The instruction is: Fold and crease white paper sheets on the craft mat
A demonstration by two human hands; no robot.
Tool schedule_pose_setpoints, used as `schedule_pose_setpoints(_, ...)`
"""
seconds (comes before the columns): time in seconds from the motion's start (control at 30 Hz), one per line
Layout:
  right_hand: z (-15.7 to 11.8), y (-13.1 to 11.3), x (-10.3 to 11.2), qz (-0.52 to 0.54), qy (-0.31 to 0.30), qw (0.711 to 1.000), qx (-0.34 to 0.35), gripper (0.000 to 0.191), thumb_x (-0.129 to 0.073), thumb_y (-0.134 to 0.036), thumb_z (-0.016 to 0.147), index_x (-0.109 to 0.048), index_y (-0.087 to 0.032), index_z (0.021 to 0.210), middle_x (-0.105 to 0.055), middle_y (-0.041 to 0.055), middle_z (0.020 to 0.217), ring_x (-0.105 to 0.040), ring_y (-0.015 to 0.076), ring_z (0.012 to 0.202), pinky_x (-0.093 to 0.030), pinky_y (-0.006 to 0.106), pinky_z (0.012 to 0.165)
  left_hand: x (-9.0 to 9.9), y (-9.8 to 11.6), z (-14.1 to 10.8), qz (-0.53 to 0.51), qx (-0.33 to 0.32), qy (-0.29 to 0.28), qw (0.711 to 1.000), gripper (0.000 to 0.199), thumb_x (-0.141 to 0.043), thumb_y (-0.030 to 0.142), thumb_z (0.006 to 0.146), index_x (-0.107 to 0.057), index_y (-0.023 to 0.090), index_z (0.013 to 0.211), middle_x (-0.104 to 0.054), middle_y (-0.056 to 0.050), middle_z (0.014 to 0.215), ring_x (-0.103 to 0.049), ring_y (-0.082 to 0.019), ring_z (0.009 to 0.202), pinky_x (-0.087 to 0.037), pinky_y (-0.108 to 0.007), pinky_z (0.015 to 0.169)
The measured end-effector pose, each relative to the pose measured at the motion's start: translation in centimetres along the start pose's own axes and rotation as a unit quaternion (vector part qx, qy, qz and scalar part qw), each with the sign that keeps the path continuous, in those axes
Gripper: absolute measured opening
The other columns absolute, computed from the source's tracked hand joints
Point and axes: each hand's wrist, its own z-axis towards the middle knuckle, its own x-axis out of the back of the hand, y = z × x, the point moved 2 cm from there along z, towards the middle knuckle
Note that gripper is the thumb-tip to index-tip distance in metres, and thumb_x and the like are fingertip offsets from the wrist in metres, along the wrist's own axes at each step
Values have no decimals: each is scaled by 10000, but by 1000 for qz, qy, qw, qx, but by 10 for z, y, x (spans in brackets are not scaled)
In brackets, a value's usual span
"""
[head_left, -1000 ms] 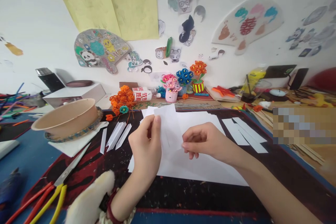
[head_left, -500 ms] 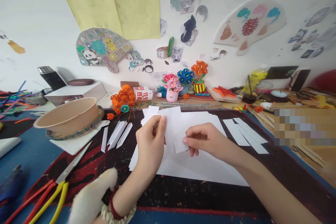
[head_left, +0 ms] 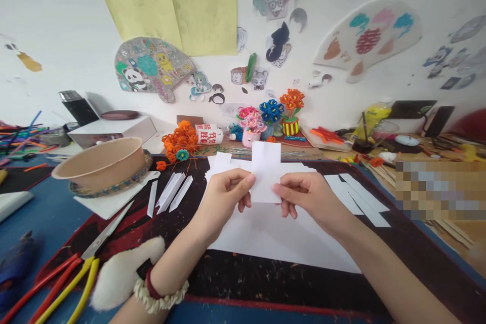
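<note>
Small white paper piece (head_left: pixel 267 177) held up above white sheets (head_left: pixel 277 235). Left hand (head_left: pixel 225 197): thumb and bent fingers pinching paper's left edge. Right hand (head_left: pixel 308 193): thumb and forefinger pinching right side near lower corner, other fingers loosely curled. Paper upright, roughly rectangular, faint vertical crease toward upper left. Sheets on dark mat (head_left: pixel 243 278); folded strips (head_left: pixel 171 193) to left, flat strips (head_left: pixel 369 203) to right.

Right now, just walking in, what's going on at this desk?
A person's left hand and right hand hold a small piece of white paper between them, over larger white sheets. Narrow folded strips lie to the left, near the scissors, and flat white strips lie to the right.
</note>
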Motion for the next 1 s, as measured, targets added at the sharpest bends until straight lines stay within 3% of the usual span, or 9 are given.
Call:
schedule_pose_setpoints(0.53,2,1,3,53,58,997,1,295,-759,-430,711,-669,-151,681,-660,24,559,-601,116,493,-490,227,511,0,0,1,-99,16,-16,995,194,-739,266,736,-648,115,818,-605,-1,658,-539,-80,581,-382,-192,520)
schedule_pose_setpoints(0.73,2,-1,3,64,61,996,6,284,-768,-420,703,-674,-154,681,-651,16,552,-597,112,482,-491,221,498,-1,0,1,-104,14,-36,994,159,-732,249,745,-662,120,805,-621,-5,674,-555,-80,585,-391,-190,526)
schedule_pose_setpoints(1.0,1,2,2,57,46,997,17,259,-712,-408,773,-687,-161,701,-653,12,592,-617,108,510,-509,217,520,-1,0,1,-69,2,-17,997,166,-716,276,763,-664,119,782,-598,5,603,-527,-79,556,-386,-189,506)
